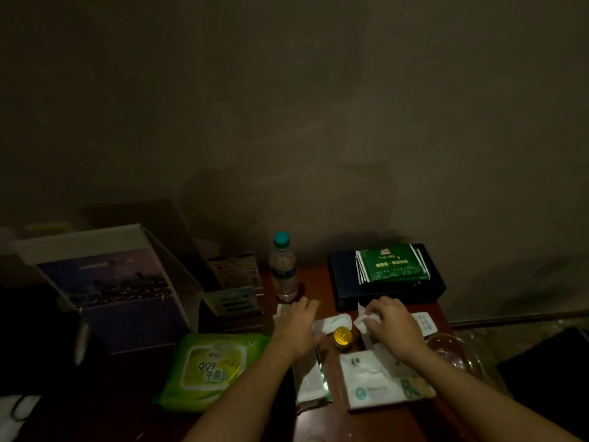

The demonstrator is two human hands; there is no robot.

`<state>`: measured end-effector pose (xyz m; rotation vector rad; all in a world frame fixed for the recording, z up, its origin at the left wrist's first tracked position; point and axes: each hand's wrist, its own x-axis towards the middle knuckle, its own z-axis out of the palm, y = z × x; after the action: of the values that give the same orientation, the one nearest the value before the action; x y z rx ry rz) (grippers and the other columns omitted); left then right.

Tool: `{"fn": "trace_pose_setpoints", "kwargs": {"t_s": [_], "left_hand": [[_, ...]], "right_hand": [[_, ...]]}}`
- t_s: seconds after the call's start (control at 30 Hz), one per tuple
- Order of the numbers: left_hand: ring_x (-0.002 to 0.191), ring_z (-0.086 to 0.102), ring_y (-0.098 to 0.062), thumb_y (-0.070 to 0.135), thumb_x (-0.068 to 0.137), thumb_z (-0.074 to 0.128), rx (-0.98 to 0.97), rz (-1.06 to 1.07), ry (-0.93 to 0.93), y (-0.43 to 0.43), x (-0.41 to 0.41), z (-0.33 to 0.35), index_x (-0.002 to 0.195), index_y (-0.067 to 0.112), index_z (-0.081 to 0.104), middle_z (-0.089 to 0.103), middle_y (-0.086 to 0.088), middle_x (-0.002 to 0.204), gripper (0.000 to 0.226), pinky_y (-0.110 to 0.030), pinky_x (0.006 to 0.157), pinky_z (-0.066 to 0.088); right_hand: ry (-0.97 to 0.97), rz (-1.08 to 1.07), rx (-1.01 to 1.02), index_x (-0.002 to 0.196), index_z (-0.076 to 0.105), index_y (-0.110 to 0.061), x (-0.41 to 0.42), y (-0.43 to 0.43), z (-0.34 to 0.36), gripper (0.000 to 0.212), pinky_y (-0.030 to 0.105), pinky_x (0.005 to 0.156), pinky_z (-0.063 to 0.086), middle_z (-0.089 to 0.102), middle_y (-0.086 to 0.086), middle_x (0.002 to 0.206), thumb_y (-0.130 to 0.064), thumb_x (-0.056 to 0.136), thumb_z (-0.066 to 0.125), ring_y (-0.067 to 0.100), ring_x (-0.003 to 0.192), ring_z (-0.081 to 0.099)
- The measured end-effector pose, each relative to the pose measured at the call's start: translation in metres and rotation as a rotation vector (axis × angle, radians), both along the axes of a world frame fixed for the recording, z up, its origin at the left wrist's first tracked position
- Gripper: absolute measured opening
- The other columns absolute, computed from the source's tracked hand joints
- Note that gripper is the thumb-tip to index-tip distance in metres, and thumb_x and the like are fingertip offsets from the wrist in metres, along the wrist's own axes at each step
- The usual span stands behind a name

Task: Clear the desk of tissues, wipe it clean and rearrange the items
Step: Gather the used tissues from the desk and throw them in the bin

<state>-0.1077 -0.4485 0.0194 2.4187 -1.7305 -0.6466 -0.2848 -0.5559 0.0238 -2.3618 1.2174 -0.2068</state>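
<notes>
On the dim reddish-brown desk (318,275), my right hand (393,327) grips a crumpled white tissue (363,319) just above the desktop. My left hand (298,327) reaches forward with its fingers stretched over another white tissue (280,311) near the bottle; how it touches that tissue is hidden. A flat used tissue (333,323) lies between my hands. Beside it stands a small jar with a gold lid (341,336). Two open tissue packs, one (310,384) under my left forearm and one (373,381) under my right, lie near me.
A green wet-wipe pack (207,368) lies at the left front. A water bottle (283,269) stands at the back, with a dark box (347,288) bearing green sachets (393,263) to its right. A white box (108,282), cards (232,282), a glass bowl (452,352) and a paper slip (425,322) surround the work area.
</notes>
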Motion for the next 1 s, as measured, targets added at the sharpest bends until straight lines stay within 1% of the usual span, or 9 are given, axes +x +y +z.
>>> {"fn": "trace_pose_setpoints", "kwargs": {"t_s": [0.07, 0.13, 0.27, 0.37, 0.5, 0.67, 0.87, 1.0], "left_hand": [[0.124, 0.042, -0.025, 0.027, 0.093, 0.058, 0.026, -0.022, 0.010, -0.012, -0.003, -0.005, 0.139, 0.019, 0.039, 0.041, -0.005, 0.136, 0.050, -0.036, 0.100, 0.038], [0.122, 0.043, -0.025, 0.022, 0.093, 0.057, 0.067, -0.055, 0.000, -0.022, -0.004, -0.013, 0.134, 0.019, 0.043, 0.043, -0.006, 0.135, 0.044, -0.037, 0.099, 0.039], [0.119, 0.048, -0.027, 0.015, 0.088, 0.064, 0.160, -0.062, 0.016, -0.041, -0.003, -0.032, 0.133, 0.016, 0.046, 0.045, -0.007, 0.133, 0.048, -0.039, 0.097, 0.045], [0.115, 0.053, -0.031, 0.010, 0.088, 0.063, 0.192, -0.064, 0.014, -0.052, -0.003, -0.042, 0.135, 0.014, 0.044, 0.046, -0.010, 0.132, 0.051, -0.040, 0.093, 0.048], [0.113, 0.055, -0.033, 0.005, 0.091, 0.054, 0.183, -0.031, -0.003, -0.060, -0.005, -0.055, 0.133, 0.012, 0.046, 0.048, -0.012, 0.131, 0.043, -0.041, 0.093, 0.049], [0.105, 0.060, -0.035, 0.004, 0.093, 0.049, 0.152, 0.014, 0.040, -0.063, -0.007, -0.058, 0.120, 0.010, 0.054, 0.060, -0.016, 0.118, 0.028, -0.040, 0.086, 0.051], [0.104, 0.058, -0.030, 0.003, 0.090, 0.052, 0.052, 0.080, 0.057, -0.051, -0.010, -0.039, 0.115, 0.013, 0.055, 0.056, -0.010, 0.118, 0.026, -0.042, 0.089, 0.050], [0.104, 0.058, -0.032, 0.007, 0.092, 0.050, -0.033, 0.108, -0.005, -0.027, -0.003, -0.012, 0.114, 0.012, 0.056, 0.056, -0.011, 0.115, 0.023, -0.036, 0.081, 0.047]], "right_hand": [[-0.011, 0.003, 0.010, 0.102, 0.064, -0.014, 0.002, -0.008, -0.003, 0.015, 0.030, 0.076, 0.040, 0.056, -0.001, 0.103, -0.020, 0.088, 0.061, 0.018, 0.102, 0.047], [-0.015, 0.007, 0.023, 0.102, 0.065, -0.014, 0.003, -0.014, -0.007, 0.015, 0.029, 0.075, 0.038, 0.057, 0.000, 0.104, -0.020, 0.088, 0.061, 0.018, 0.102, 0.047], [-0.024, 0.017, 0.034, 0.102, 0.065, -0.015, 0.003, -0.019, -0.021, 0.016, 0.027, 0.071, 0.034, 0.058, -0.001, 0.105, -0.021, 0.088, 0.061, 0.017, 0.102, 0.048], [-0.020, 0.023, 0.040, 0.102, 0.066, -0.015, 0.002, -0.023, -0.029, 0.016, 0.026, 0.070, 0.032, 0.058, -0.002, 0.104, -0.021, 0.089, 0.061, 0.017, 0.101, 0.049], [-0.033, 0.020, 0.057, 0.100, 0.066, -0.015, -0.001, -0.027, -0.038, 0.014, 0.027, 0.069, 0.033, 0.059, -0.001, 0.102, -0.021, 0.088, 0.062, 0.018, 0.099, 0.050], [-0.040, 0.025, 0.065, 0.098, 0.066, -0.015, -0.003, -0.029, -0.042, 0.013, 0.028, 0.069, 0.035, 0.059, -0.001, 0.101, -0.020, 0.087, 0.063, 0.017, 0.097, 0.050], [-0.069, 0.027, 0.051, 0.096, 0.066, -0.015, -0.004, -0.025, -0.029, 0.010, 0.029, 0.070, 0.038, 0.058, -0.002, 0.098, -0.019, 0.086, 0.064, 0.016, 0.094, 0.050], [-0.093, 0.037, 0.021, 0.096, 0.065, -0.016, -0.002, -0.015, -0.012, 0.010, 0.027, 0.069, 0.035, 0.054, -0.005, 0.095, -0.021, 0.087, 0.063, 0.011, 0.089, 0.045]]}}
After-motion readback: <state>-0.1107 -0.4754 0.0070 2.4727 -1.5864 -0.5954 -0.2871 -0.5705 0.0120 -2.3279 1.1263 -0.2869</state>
